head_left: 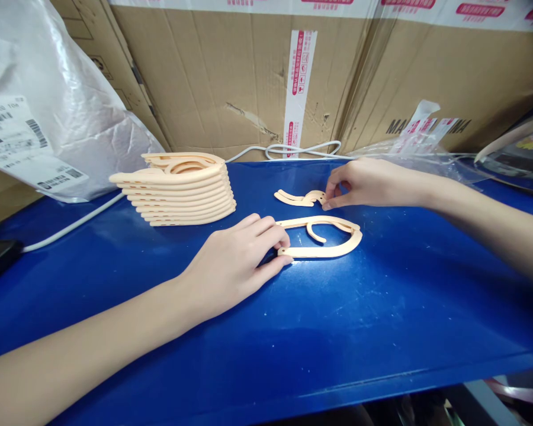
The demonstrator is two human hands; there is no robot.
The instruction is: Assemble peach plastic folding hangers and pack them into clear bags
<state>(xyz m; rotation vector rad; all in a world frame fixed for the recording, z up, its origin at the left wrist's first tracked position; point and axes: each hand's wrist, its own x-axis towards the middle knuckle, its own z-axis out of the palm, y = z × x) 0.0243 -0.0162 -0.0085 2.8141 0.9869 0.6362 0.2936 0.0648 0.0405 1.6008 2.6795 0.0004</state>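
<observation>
A cream plastic folding hanger (324, 253) lies folded on the blue table, its curved hook between the two arms. My left hand (240, 260) pinches the left end of this hanger, thumb and fingers closed on it. Farther back, my right hand (359, 183) has its fingertips closed on the right end of a smaller cream hanger piece (295, 200), which touches or nearly touches the table. To the left stands a neat stack of folded cream hangers (182, 195), apart from both hands.
Large cardboard boxes (204, 77) stand along the back of the blue table (382, 331). A silvery plastic parcel bag (80, 118) leans at the left. A white cable (302, 151) runs along the back. At the left edge lies a dark device (0, 260); clear plastic wrap (382, 151) lies back right.
</observation>
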